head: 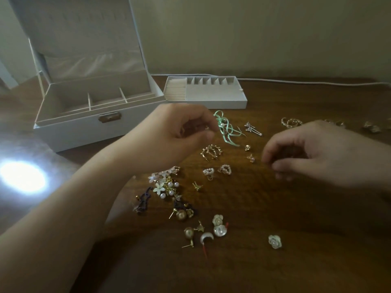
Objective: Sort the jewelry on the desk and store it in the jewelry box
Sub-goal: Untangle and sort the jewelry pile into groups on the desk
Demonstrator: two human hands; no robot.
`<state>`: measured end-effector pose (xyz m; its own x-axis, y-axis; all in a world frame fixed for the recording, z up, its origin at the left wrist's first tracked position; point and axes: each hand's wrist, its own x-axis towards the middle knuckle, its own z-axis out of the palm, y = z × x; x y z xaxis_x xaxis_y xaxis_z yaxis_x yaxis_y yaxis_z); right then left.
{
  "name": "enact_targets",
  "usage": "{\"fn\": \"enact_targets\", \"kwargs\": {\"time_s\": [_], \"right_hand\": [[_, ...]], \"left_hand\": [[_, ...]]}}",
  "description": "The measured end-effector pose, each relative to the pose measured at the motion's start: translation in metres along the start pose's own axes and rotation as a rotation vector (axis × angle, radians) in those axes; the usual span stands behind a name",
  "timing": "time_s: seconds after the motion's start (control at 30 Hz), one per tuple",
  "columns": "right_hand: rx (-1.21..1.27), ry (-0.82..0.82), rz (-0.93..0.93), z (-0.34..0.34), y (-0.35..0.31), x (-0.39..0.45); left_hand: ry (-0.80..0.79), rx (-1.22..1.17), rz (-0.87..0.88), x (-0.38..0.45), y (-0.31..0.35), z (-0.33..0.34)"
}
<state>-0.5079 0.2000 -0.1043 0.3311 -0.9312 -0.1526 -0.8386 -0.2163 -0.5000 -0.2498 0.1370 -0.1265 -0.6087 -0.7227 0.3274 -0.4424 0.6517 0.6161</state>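
Note:
Many earrings lie scattered on the brown wooden desk (275,208). The white jewelry box (80,132) stands open at the back left, and its removable tray (213,101) sits beside it. My left hand (175,130) hovers in front of the box with its fingers curled. Its thumb and forefinger pinch a small gold piece (206,127), right beside a green ribbon earring (226,129). My right hand (317,153) hangs over the desk on the right, fingers bent downward near a small gold stud (251,158). What lies under its palm is hidden.
Gold hoops (211,152), pearl heart earrings (216,170), a flower-and-pearl cluster (167,185) and shell-flower studs (275,241) lie around my hands. More gold pieces (291,122) sit at the back right. A white cable (317,82) runs along the wall. A bright glare (22,176) is at the left.

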Motion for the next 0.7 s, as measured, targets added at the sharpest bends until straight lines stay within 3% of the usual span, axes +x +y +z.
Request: {"fn": "enact_targets", "kwargs": {"time_s": [0.13, 0.37, 0.7], "right_hand": [[-0.239, 0.039, 0.004, 0.003, 0.004, 0.002], [-0.232, 0.076, -0.13, 0.019, 0.0, 0.011], [-0.232, 0.121, -0.261, 0.031, -0.005, 0.015]], "left_hand": [[-0.121, 0.228, 0.081, -0.001, -0.006, -0.007], [-0.507, 0.152, 0.03, -0.004, -0.007, -0.012], [-0.625, 0.204, -0.038, -0.004, -0.01, -0.008]]}}
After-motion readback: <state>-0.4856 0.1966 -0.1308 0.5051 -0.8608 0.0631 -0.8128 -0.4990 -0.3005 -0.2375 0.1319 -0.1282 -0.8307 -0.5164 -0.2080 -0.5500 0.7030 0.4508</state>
